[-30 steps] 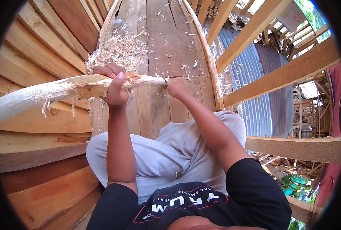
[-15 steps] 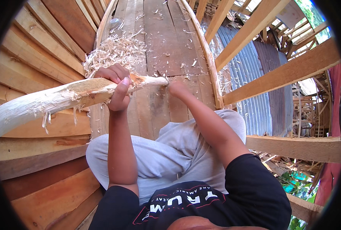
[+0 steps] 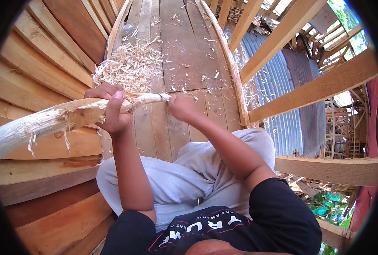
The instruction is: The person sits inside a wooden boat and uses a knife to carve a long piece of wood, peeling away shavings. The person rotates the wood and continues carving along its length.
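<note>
A: Surface first. What's underfoot?

B: Plank floor (image 3: 184,55), weathered grey-brown boards running away from the person, narrowing toward the far end. A heap of pale wood shavings (image 3: 129,66) lies on it, with loose curls scattered further out.

A: And the surroundings?

B: Stacked curved planking (image 3: 36,63) rises on the left like a hull side. On the right, bare timber beams (image 3: 316,89) cross in front of corrugated metal sheeting (image 3: 274,85). Green foliage (image 3: 325,204) shows at lower right. Daylight, open structure.

A: The workpiece?

B: A long pale wooden pole (image 3: 48,121), rough and splintered, reaching from the left edge to the middle, held above the boards.

A: Grips?

B: Left hand (image 3: 110,108) is wrapped closed around the pole. Right hand (image 3: 182,106) is a closed fist at the pole's tapered tip; what it holds is hidden.
</note>
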`<control>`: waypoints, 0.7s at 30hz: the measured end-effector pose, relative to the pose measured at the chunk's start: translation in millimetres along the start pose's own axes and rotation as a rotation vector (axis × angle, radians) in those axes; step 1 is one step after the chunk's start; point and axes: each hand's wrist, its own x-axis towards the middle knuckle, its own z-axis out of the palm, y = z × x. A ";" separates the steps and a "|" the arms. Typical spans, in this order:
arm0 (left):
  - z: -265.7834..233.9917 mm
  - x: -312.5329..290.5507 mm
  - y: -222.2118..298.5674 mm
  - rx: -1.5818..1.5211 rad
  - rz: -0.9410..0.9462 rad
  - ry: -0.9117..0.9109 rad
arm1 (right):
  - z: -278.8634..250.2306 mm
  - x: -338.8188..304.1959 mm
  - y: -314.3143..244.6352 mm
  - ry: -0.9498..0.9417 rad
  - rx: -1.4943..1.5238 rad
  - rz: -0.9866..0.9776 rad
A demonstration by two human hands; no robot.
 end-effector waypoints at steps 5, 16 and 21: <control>-5.2 3.0 1.1 0.082 0.012 0.212 | 22.8 6.4 -10.9 0.048 0.268 0.078; 11.9 3.2 -6.5 0.189 0.084 0.351 | 34.1 25.8 19.0 0.084 0.350 0.133; 7.3 2.1 -5.1 0.162 0.139 0.330 | 10.8 3.8 -30.5 0.016 0.261 0.025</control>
